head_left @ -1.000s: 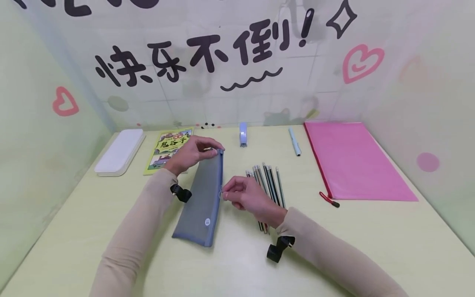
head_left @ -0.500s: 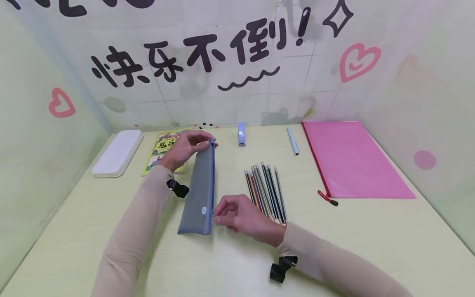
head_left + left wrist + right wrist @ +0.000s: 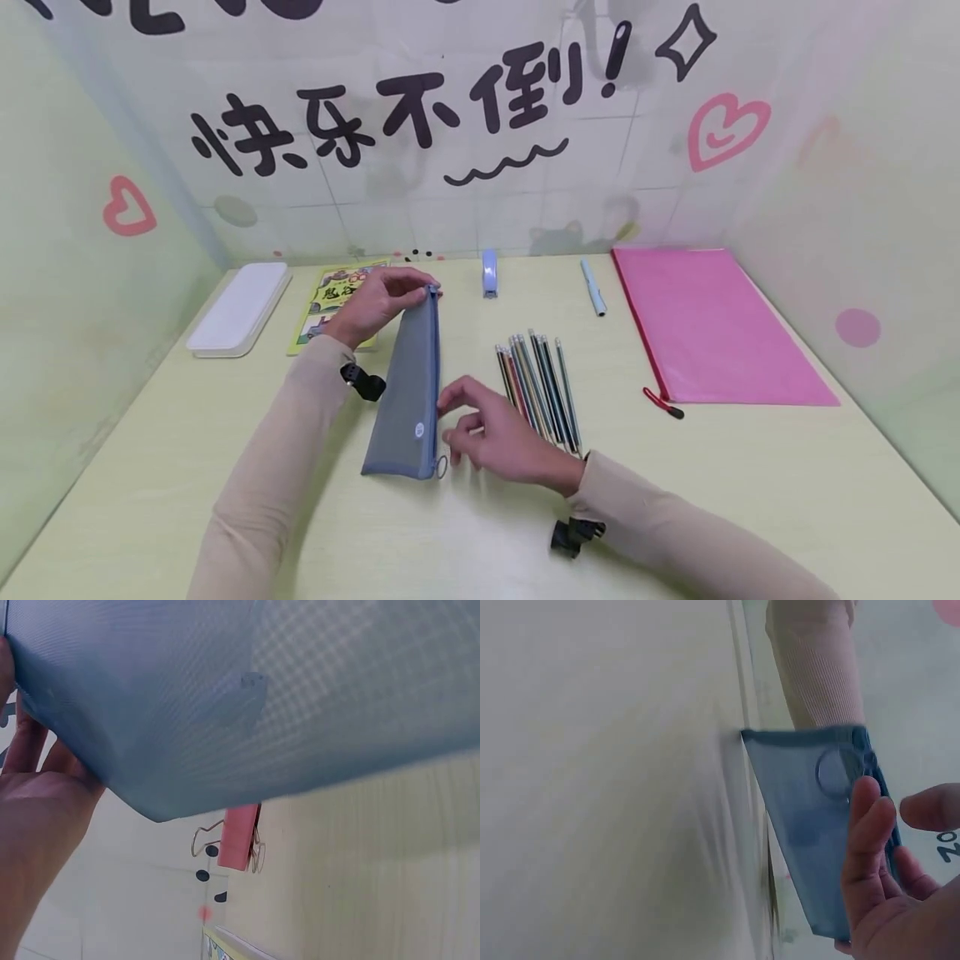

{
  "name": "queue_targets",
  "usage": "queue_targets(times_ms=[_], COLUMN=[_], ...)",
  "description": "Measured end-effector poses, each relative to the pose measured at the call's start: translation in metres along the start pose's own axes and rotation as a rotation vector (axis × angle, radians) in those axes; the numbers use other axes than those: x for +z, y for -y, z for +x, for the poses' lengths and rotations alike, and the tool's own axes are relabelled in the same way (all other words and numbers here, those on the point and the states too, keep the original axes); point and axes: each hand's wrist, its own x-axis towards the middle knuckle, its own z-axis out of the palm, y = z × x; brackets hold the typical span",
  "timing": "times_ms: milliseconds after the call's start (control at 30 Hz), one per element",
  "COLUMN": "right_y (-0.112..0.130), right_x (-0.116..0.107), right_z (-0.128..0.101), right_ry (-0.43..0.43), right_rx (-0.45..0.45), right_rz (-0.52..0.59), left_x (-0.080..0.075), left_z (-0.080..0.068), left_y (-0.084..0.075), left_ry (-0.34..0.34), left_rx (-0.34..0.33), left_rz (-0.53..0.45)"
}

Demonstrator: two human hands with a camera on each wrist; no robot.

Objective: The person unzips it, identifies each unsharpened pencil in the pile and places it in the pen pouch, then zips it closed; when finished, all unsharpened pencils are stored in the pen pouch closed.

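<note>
A grey-blue mesh zip pouch (image 3: 405,383) stands on its long side in the middle of the table, zipper edge up. My left hand (image 3: 381,304) pinches its far top corner; the left wrist view shows the mesh close up beside that hand (image 3: 45,802). At the near end of the zipper hangs a round pull ring (image 3: 442,467). My right hand (image 3: 498,437) is beside the zipper edge with loosely bent fingers, the index fingertip at the edge and the thumb apart from the ring. Whether that fingertip touches the pouch, I cannot tell.
Several pencils (image 3: 542,383) lie right of the pouch. Behind are a yellow book (image 3: 315,321), a white case (image 3: 242,308), a lilac stapler-like item (image 3: 490,273), a light-blue pen (image 3: 592,287) and a pink zip folder (image 3: 720,333). A pink binder clip (image 3: 238,836) lies past the left hand.
My right hand slid the pull ring along the zipper to the pouch's near end, then let go of it. The left hand shifted slightly left, keeping its grip on the far corner.
</note>
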Motion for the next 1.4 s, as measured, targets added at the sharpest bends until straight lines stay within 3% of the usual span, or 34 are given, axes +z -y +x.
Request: queue_targets(times_ms=[267, 433, 500, 600, 667, 733, 867, 967, 1033, 1200, 1400], right_y=[0.001, 0.001, 0.000, -0.001, -0.003, -0.005, -0.009, -0.013, -0.014, -0.016, -0.017], right_x=[-0.009, -0.015, -0.017, -0.019, -0.019, -0.019, -0.017, -0.017, -0.019, -0.028, -0.040], right_z=[0.020, 0.030, 0.032, 0.033, 0.033, 0.031, 0.030, 0.030, 0.029, 0.028, 0.025], right_ry=[-0.109, -0.192, -0.221, -0.258, -0.288, -0.318, -0.357, -0.380, -0.400, -0.416, -0.426], right_rx=[-0.023, -0.069, -0.086, -0.066, -0.041, -0.012, 0.040, 0.071, 0.090, 0.130, 0.143], right_rz=[-0.072, -0.195, -0.245, -0.280, -0.282, -0.253, -0.157, -0.121, -0.100, -0.096, -0.125], left_x=[0.012, 0.022, 0.028, 0.041, 0.050, 0.057, 0.065, 0.067, 0.068, 0.063, 0.042], left_z=[0.001, -0.001, -0.006, -0.019, -0.030, -0.040, -0.053, -0.062, -0.068, -0.084, -0.090], left_y=[-0.004, -0.013, -0.017, -0.026, -0.034, -0.042, -0.054, -0.061, -0.066, -0.078, -0.093], left_ry=[0.032, 0.048, 0.026, -0.005, 0.004, 0.052, 0.146, 0.159, 0.149, 0.083, 0.034], left_rx=[-0.063, -0.047, 0.011, 0.114, 0.191, 0.222, 0.159, 0.063, 0.037, 0.026, 0.066], left_rz=[0.002, 0.043, 0.141, 0.364, 0.526, 0.627, 0.721, 0.758, 0.803, 0.965, 1.185])
